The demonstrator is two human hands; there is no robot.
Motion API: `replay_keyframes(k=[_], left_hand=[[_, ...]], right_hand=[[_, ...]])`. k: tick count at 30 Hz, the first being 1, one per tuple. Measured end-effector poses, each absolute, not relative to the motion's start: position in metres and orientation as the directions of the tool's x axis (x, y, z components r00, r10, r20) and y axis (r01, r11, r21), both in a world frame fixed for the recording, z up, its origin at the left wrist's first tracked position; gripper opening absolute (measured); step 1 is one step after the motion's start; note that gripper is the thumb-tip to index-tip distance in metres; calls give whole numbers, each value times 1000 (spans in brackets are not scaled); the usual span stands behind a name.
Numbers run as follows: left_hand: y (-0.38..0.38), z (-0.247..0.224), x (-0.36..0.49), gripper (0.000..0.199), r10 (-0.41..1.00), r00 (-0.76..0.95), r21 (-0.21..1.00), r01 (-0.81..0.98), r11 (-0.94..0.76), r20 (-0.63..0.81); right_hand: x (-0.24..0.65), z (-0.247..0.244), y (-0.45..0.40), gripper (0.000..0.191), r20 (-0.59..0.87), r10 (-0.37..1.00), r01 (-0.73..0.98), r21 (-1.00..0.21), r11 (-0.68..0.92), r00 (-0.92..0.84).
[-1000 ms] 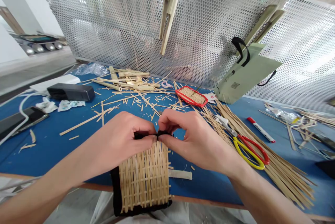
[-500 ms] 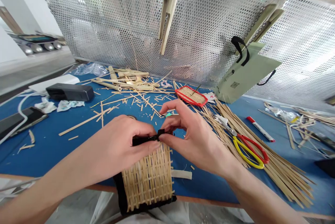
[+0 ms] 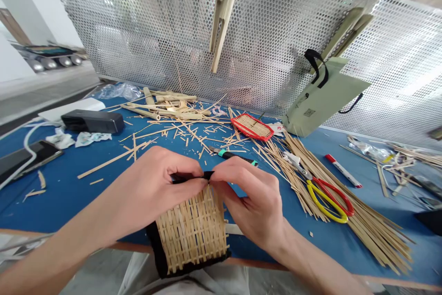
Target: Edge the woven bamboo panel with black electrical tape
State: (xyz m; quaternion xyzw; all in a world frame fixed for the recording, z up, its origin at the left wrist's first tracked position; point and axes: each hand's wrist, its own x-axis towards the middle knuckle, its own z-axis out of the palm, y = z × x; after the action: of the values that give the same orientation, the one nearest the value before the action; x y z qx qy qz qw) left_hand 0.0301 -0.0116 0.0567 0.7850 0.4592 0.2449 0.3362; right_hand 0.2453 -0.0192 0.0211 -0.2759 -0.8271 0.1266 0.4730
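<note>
Left hand [image 3: 152,193] and right hand [image 3: 250,198] closed, both pinching a black strip [image 3: 208,175] along the top edge of a woven bamboo panel [image 3: 191,230]. The panel sits at 6 o'clock, overhanging the blue counter [image 3: 293,249]; red-and-yellow scissors [image 3: 328,200] lie at 3 o'clock.

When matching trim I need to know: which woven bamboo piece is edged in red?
The small woven bamboo mat lying flat on the blue workbench. The larger woven bamboo piece held by the left hand and right hand has black edging instead.
</note>
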Motion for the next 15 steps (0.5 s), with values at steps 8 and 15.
replay_keyframes(k=[8, 15], left_hand=[[-18, 60, 30, 39, 881, 465, 672, 624, -399, 91], [-21, 64, 32, 40, 838, 506, 563, 639, -523, 204]], right_hand=[[246, 23, -24, 23, 657, 644, 389, -516, 763, -392], [252, 43, -29, 14, 540, 706, 444, -548, 709, -458]])
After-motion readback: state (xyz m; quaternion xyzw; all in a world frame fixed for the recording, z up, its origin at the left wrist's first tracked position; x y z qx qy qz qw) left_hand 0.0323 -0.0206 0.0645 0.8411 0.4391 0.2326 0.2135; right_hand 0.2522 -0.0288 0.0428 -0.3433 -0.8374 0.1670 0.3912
